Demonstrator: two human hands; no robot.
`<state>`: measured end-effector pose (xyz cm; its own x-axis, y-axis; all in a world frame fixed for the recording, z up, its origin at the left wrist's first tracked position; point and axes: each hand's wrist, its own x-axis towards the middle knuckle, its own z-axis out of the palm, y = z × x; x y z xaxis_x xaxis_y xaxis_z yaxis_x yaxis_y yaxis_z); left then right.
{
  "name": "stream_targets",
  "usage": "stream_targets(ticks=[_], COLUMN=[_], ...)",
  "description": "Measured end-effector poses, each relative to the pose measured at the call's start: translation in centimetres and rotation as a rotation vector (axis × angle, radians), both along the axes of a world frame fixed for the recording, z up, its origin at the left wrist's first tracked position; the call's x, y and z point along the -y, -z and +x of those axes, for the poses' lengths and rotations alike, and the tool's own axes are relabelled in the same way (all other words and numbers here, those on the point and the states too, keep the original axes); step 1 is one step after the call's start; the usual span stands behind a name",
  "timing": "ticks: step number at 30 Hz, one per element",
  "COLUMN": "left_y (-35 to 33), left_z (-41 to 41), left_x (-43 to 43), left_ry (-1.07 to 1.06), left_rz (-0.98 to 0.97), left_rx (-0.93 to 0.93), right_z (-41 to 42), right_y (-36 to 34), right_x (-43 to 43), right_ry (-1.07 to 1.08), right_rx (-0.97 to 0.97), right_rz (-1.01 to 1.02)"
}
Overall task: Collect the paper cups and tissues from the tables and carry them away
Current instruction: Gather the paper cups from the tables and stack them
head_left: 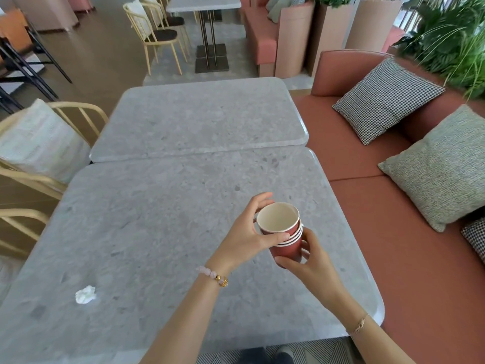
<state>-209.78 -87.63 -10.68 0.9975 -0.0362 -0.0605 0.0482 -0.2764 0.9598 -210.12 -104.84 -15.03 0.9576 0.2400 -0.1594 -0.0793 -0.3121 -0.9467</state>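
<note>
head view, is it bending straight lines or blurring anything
Head view: wide-angle bowing curves the near table edges and the sofa; the plants at top right and the chairs at the far left edge are smeared, while the stack of cups and the crumpled tissue stay fairly sharp; light is soft, without hard shadows.

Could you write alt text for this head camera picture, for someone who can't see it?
Two bare hands, left hand and right hand, hold a stack of red paper cups above a grey table. A crumpled tissue lies near its left edge.
</note>
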Motion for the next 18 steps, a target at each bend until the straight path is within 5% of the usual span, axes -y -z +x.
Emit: stream_targets(ticks=[11, 18], left_y=[-0.4, -0.7], left_z=[-0.4, -0.8], left_x=[-0.7, -1.6], left_ry=[-0.020, -0.150], left_rz=[0.102, 0.462], left_rx=[0.079, 0.283], right_z=[0.4, 1.1], right_y=[-0.1, -1.0], right_x=[0.3, 0.9], right_ry=[0.071, 0.112], right_rx=[0.021, 0.055], right_rz=[0.031, 0.052])
